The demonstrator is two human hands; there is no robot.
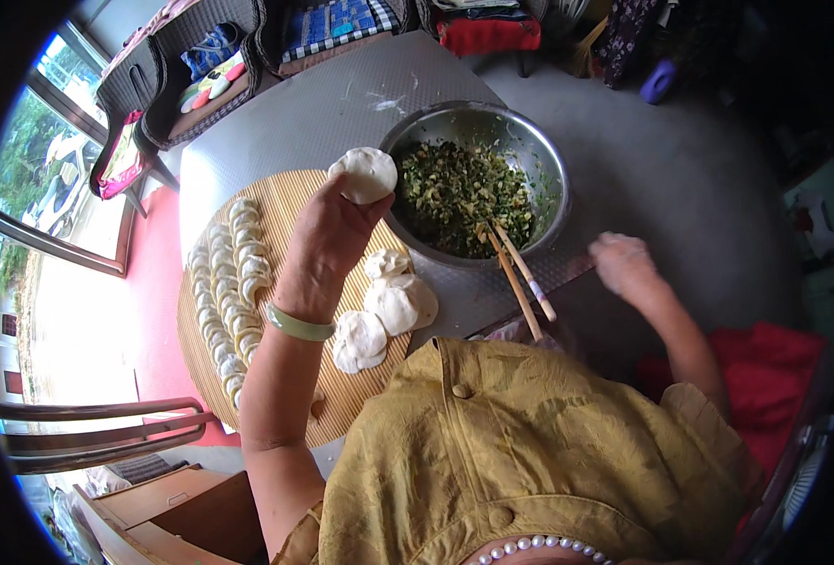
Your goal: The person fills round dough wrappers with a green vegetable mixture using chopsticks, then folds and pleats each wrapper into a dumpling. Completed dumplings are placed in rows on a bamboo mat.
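My left hand (332, 222) holds a round, pale dough wrapper (366, 174) by its lower edge, beside the rim of a steel mixing bowl (475, 111). Chopped green filling (463, 194) fills the lower part of that bowl. A pair of wooden chopsticks (518, 282) leans on its near rim, tips in the filling. To the right, past the bowl, my right hand (623, 263) is blurred with its fingers curled; I see nothing in it. Below my left hand, several flat wrappers (395, 304) lie in overlapping piles on a round slatted mat (297, 191).
Rows of folded dumplings (226, 282) line the mat's left side. The mat and bowl rest on a grey textured table (431, 67). Wicker chairs (159, 99) with cushions stand beyond it. A wooden cabinet (169, 501) and metal rails (106, 431) are at lower left.
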